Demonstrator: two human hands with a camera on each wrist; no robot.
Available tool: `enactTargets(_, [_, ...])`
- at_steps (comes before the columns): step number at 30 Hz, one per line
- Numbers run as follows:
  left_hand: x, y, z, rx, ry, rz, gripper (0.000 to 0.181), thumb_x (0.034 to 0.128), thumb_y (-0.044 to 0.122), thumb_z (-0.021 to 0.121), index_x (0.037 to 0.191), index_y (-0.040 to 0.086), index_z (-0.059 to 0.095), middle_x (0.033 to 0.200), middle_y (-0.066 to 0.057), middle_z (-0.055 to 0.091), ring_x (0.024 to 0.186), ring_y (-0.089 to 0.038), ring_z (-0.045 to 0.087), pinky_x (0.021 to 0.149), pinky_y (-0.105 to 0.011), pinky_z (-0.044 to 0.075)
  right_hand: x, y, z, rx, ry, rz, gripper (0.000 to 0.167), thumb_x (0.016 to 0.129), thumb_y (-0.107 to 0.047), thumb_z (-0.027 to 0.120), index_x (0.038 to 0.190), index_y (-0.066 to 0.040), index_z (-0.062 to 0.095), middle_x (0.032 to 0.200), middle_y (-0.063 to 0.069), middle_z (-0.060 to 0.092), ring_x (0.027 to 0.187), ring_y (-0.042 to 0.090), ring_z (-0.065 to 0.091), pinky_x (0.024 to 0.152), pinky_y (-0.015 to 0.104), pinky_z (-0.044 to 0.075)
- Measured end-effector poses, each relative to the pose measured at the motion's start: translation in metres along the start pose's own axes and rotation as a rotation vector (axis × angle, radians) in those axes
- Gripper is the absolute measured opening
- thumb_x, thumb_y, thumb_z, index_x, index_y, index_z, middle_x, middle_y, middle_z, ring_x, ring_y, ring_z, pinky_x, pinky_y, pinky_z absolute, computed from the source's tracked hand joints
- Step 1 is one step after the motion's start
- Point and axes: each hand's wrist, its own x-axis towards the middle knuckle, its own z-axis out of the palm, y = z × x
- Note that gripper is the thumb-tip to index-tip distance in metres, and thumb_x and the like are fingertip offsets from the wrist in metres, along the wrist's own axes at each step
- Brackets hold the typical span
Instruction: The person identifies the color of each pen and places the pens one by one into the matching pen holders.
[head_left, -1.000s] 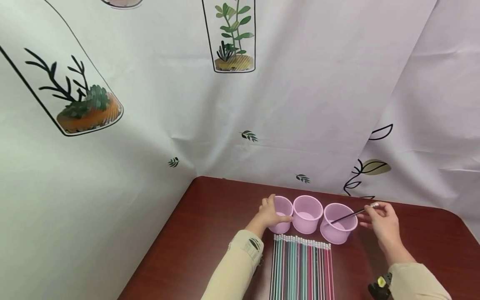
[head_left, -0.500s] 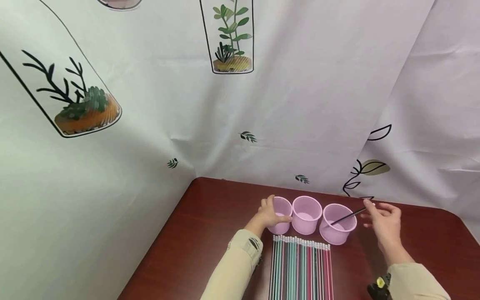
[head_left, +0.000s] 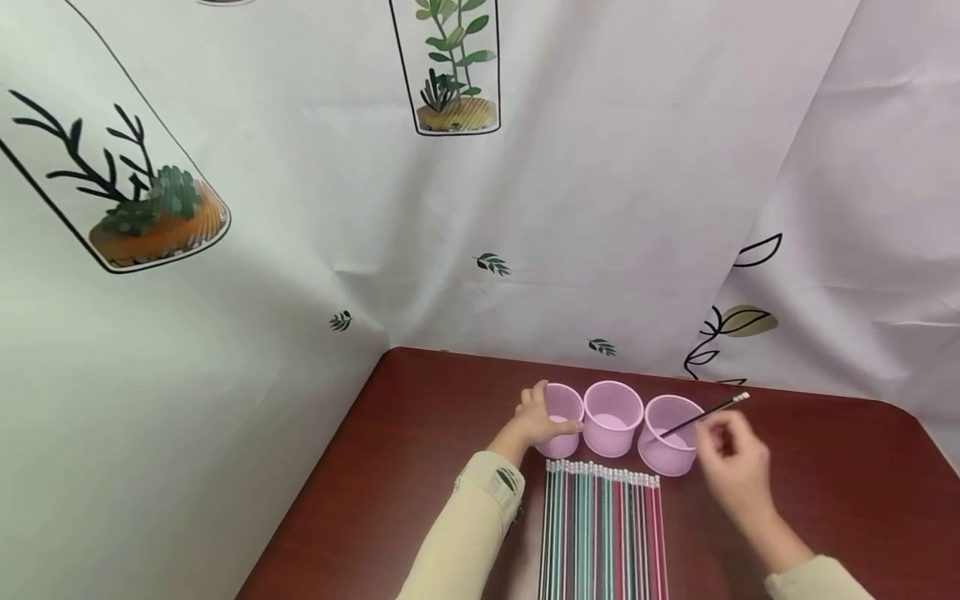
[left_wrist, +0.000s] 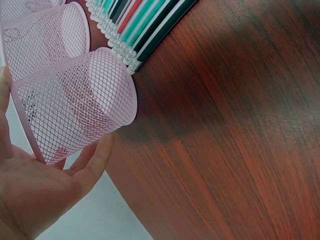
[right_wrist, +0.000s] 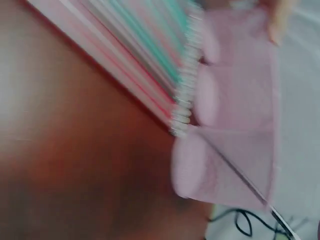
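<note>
Three pink mesh pencil cups stand in a row. My left hand (head_left: 531, 421) holds the left cup (head_left: 566, 402), thumb at the rim and fingers round its outer side, as the left wrist view shows on the mesh cup (left_wrist: 75, 107). The middle cup (head_left: 613, 437) stands against it. A dark pencil (head_left: 708, 412) leans in the right cup (head_left: 667, 460), its eraser end sticking out over the rim. My right hand (head_left: 737, 471), blurred and holding nothing visible, is just to the right of that cup. Below the cups lies a row of pencils (head_left: 600, 533), eraser ends toward the cups.
The dark red wooden table (head_left: 420, 433) meets a white patterned cloth (head_left: 600, 208) behind and at the left. In the right wrist view, a black looping line (right_wrist: 243, 222) shows on the cloth beyond the right cup.
My right hand has let go of the dark pencil, which stays leaning in the right cup. That hand has moved left and toward me. The left hand keeps its hold.
</note>
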Motion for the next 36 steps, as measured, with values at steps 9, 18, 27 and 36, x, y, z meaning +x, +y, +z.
enactTargets(9, [-0.001,0.002,0.000,-0.003,-0.005,-0.021,0.100,0.0675,0.039,0.081,0.144,0.011,0.023,0.129,-0.016,0.034,0.113,-0.038,0.042,0.088,-0.052,0.043,-0.050,0.020,0.018,-0.378,-0.693,0.187,0.019,0.075,-0.012,0.065,0.070,-0.021,0.049,0.062,-0.008,0.041,0.056,0.007,0.041,0.049,0.028,0.032])
enactTargets(18, [-0.001,0.002,-0.002,-0.016,0.008,-0.026,0.099,0.0655,0.038,0.083,0.142,0.011,0.026,0.127,-0.016,0.035,0.111,-0.037,0.041,0.087,-0.052,0.044,-0.068,0.032,0.025,-0.493,-0.754,0.124,0.015,0.069,-0.012,0.066,0.068,-0.018,0.053,0.067,-0.004,0.040,0.056,0.013,0.042,0.047,0.033,0.035])
enactTargets(27, [0.000,0.004,-0.002,-0.023,0.016,-0.011,0.098,0.0657,0.037,0.083,0.142,0.010,0.027,0.129,-0.017,0.035,0.113,-0.038,0.041,0.087,-0.053,0.043,-0.069,0.033,0.029,-0.566,-0.698,0.065,0.019,0.069,-0.014,0.066,0.067,-0.018,0.048,0.069,-0.004,0.042,0.054,0.015,0.043,0.046,0.035,0.036])
enactTargets(36, [0.000,0.002,-0.001,-0.006,0.009,-0.004,0.099,0.0653,0.037,0.083,0.141,0.009,0.027,0.126,-0.016,0.036,0.111,-0.038,0.042,0.085,-0.052,0.044,-0.068,0.030,0.034,-0.578,-0.739,0.135,0.023,0.071,-0.017,0.064,0.063,-0.018,0.042,0.063,-0.004,0.040,0.053,0.013,0.040,0.046,0.033,0.033])
